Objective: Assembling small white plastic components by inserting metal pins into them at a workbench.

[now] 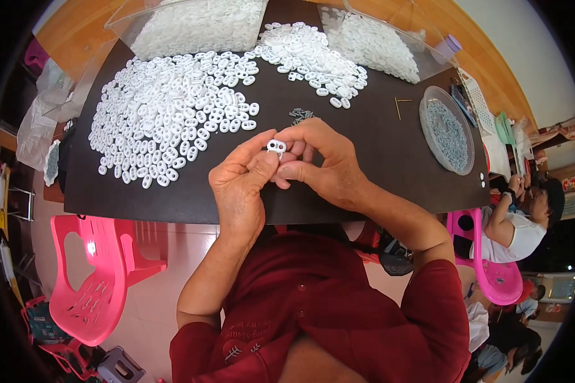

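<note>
Both hands are meeting over the dark counter [377,153]; the left hand [239,185] and right hand [326,159] are pinching one small white plastic piece [276,146] between their fingers [267,161], just below the big white heap [172,115].

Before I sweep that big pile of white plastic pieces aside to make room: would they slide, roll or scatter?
The white plastic pieces look flat and oval with holes, so they would probably slide rather than roll. They lie loose and seem small and light, so a push would likely scatter them across the dark tabletop. They appear stiff, not floppy.
</note>
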The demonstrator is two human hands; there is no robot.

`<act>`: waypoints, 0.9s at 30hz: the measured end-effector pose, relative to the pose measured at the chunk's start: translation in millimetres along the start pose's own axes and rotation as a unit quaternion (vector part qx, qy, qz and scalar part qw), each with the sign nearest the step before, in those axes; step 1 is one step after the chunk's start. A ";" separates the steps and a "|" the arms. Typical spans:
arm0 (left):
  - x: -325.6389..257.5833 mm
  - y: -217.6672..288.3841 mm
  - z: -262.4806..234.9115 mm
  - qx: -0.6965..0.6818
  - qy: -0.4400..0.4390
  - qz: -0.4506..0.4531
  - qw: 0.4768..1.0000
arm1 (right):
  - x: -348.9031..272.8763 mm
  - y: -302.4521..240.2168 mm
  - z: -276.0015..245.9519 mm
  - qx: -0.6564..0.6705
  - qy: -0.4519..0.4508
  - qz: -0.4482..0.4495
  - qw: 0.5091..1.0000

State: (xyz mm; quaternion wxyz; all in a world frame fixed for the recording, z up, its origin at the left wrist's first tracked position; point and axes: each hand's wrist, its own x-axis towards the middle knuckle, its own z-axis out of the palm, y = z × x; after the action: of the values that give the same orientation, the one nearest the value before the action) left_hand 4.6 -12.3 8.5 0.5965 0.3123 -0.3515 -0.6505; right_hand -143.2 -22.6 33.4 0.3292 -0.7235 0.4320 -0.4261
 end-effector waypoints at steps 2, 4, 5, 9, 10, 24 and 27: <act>-1.0 2.8 5.4 0.002 0.012 -0.003 1.000 | -0.8 2.0 0.6 -0.044 0.027 -0.055 0.997; -1.7 1.3 6.4 -0.010 0.014 -0.007 1.000 | -2.0 6.2 1.1 -0.066 0.035 -0.081 0.994; -2.1 0.4 6.3 -0.023 0.016 -0.011 1.000 | -2.4 7.3 1.2 -0.089 0.043 -0.106 0.989; -3.4 -1.8 2.2 -0.021 0.006 -0.008 1.000 | -2.7 7.1 3.2 -0.114 0.051 -0.110 0.986; -3.6 -3.5 0.7 -0.010 0.006 -0.003 1.000 | -2.6 8.3 4.8 -0.105 0.061 -0.117 0.986; -9.5 -14.7 5.9 0.081 0.057 0.162 0.982 | -6.5 -0.8 15.9 -0.041 0.092 -0.124 0.987; -10.5 -15.9 6.2 0.118 0.060 0.209 0.969 | -6.2 -3.9 16.7 -0.059 0.095 -0.140 0.984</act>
State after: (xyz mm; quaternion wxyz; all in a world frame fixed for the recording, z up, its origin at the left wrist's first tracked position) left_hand -8.4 -0.6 -1.3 0.6978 0.3388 -0.4469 -0.4457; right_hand -128.4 -13.6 27.6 0.1804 -0.7512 0.3803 -0.5085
